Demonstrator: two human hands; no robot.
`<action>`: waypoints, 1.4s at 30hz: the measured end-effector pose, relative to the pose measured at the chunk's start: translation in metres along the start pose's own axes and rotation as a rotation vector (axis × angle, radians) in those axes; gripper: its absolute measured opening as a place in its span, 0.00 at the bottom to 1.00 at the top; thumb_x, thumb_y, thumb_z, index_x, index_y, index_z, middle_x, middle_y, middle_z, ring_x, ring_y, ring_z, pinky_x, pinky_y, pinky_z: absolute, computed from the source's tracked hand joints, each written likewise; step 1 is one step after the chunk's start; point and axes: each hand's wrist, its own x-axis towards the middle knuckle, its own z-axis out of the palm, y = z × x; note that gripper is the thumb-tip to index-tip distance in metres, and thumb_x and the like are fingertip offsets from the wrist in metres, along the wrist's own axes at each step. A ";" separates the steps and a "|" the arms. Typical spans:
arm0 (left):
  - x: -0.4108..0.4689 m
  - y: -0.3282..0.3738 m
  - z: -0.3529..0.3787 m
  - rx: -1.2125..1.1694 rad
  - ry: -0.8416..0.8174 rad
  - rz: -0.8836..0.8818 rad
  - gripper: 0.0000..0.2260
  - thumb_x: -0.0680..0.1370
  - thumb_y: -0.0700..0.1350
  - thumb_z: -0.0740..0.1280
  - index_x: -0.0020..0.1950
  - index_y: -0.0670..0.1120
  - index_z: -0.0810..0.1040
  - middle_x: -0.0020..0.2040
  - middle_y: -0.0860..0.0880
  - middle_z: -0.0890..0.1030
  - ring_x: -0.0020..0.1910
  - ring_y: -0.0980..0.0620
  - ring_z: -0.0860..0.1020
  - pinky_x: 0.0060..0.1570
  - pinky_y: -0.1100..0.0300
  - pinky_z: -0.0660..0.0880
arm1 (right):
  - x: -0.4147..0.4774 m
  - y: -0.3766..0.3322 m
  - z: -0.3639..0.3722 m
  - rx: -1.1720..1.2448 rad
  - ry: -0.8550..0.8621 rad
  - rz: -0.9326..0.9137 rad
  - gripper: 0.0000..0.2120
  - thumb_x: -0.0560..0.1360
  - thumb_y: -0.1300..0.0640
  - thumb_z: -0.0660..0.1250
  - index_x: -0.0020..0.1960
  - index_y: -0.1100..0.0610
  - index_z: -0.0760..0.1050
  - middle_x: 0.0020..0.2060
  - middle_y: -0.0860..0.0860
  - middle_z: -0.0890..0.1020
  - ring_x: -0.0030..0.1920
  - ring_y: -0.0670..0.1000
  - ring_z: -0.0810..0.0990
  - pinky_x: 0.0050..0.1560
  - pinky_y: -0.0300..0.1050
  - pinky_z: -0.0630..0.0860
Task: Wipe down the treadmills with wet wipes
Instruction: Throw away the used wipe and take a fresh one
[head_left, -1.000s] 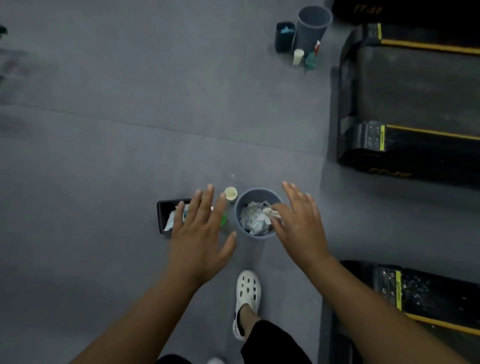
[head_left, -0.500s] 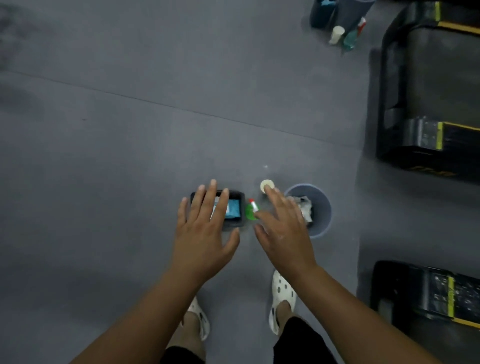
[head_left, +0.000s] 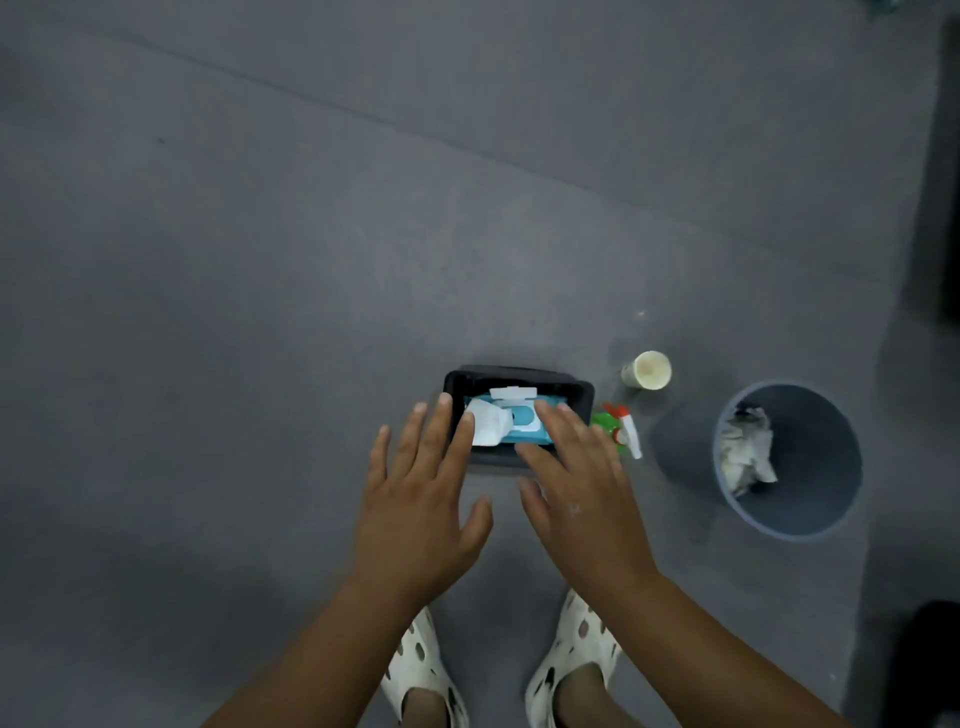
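Wet wipes pack, one sheet pulled up, lies in a black box on grey floor that stretches open to the left. A grey bin holding crumpled wipes stands apart to the right. The left hand and right hand are spread flat over the box's near edge, gripping nothing. A cup and a spray bottle sit just beside its right wall.

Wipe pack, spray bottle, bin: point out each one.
Wipe pack (head_left: 522, 415), head view, on its blue top under the open flap.
Spray bottle (head_left: 604, 421), head view, on its green body.
Bin (head_left: 815, 467), head view, on its bare inner wall.
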 end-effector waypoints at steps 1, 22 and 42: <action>0.008 -0.009 0.025 0.004 -0.010 0.002 0.36 0.76 0.61 0.58 0.82 0.47 0.58 0.83 0.45 0.56 0.81 0.43 0.57 0.76 0.42 0.51 | 0.003 0.010 0.028 -0.026 -0.028 -0.013 0.18 0.72 0.61 0.75 0.61 0.55 0.79 0.74 0.57 0.70 0.75 0.59 0.67 0.73 0.63 0.64; 0.050 -0.075 0.234 0.095 -0.028 0.034 0.34 0.77 0.61 0.56 0.80 0.46 0.64 0.81 0.44 0.60 0.80 0.43 0.59 0.75 0.39 0.55 | 0.020 0.102 0.281 -0.365 -0.336 -0.144 0.21 0.69 0.55 0.75 0.62 0.56 0.81 0.72 0.54 0.74 0.74 0.57 0.69 0.74 0.60 0.57; -0.020 0.152 -0.241 0.041 0.215 0.479 0.34 0.77 0.61 0.56 0.79 0.45 0.65 0.81 0.43 0.61 0.79 0.42 0.60 0.77 0.39 0.55 | -0.075 -0.033 -0.252 -0.393 0.065 0.200 0.25 0.73 0.58 0.61 0.70 0.58 0.73 0.77 0.55 0.67 0.76 0.59 0.63 0.73 0.62 0.64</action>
